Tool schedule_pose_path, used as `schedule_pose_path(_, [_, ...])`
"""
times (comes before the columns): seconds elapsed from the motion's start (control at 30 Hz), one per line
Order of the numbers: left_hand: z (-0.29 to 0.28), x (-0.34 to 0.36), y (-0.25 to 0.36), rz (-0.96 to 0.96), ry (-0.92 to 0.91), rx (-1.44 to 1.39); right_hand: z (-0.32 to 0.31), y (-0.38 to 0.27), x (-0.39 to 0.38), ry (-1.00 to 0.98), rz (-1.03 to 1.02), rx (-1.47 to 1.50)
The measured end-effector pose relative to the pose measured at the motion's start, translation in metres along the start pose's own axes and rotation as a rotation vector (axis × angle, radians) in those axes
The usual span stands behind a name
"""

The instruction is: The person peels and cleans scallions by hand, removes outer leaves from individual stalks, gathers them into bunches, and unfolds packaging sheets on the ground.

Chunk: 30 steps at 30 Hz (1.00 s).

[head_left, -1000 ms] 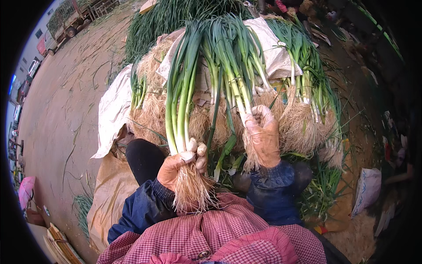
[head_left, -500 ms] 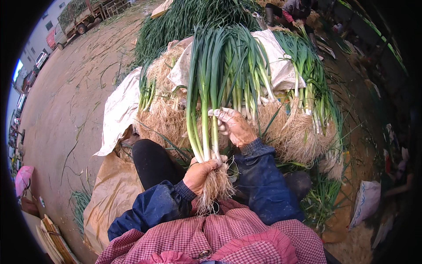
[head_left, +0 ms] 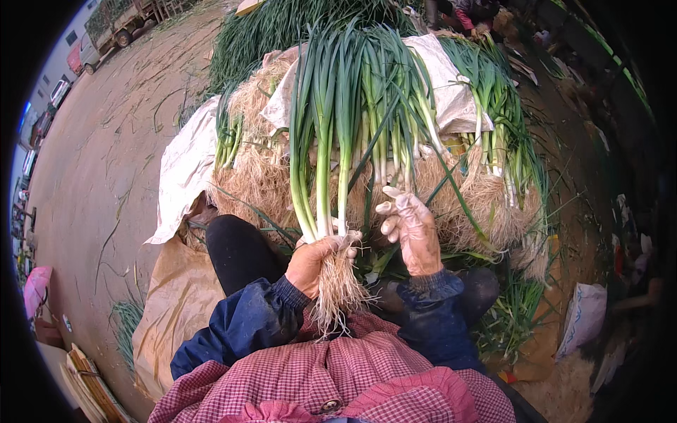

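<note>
Below the frame's centre, my left hand (head_left: 312, 265) grasps green onions (head_left: 323, 189) just above their roots (head_left: 340, 290); right of centre, my right hand (head_left: 415, 231) is released, loosely curled.

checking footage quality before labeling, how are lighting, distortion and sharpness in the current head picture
Head view, upper left: fisheye distortion, tilting the truck; head view, left: white sheet very bright; head view, right: very dark toward the edge; head view, centre: held green stalks reasonably sharp.

Brown grnd (head_left: 99, 183) in daylight, truck (head_left: 121, 22) nr pale bldg (head_left: 59, 60) w/ dark window (head_left: 71, 37), upper L.
</note>
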<state>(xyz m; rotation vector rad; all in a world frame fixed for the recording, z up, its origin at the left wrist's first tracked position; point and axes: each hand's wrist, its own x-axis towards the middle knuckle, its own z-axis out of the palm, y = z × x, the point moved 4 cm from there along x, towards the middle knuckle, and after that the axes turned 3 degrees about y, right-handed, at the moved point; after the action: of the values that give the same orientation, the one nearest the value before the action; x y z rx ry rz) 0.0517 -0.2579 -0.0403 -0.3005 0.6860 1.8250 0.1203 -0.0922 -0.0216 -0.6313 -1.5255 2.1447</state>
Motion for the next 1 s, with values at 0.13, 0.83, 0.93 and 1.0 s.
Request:
schedule_pose_path(0.13, [0.002,0.003,-0.010,0.272,0.140,0.249,0.042,0.000,0.043,0.151,-0.555,-1.256])
schedule_pose_path(0.83, [0.000,0.002,-0.013,-0.090,-0.409,-0.243,0.024,0.018,0.040,-0.077,0.084,-0.061])
schedule_pose_path(0.93, [-0.004,-0.002,0.002,0.024,-0.470,-0.262,0.026,0.003,0.037,-0.043,-0.090,0.150])
schedule_pose_path(1.0, [-0.011,-0.006,0.006,0.040,-0.424,-0.207,0.017,-0.009,0.019,0.082,-0.115,0.406])
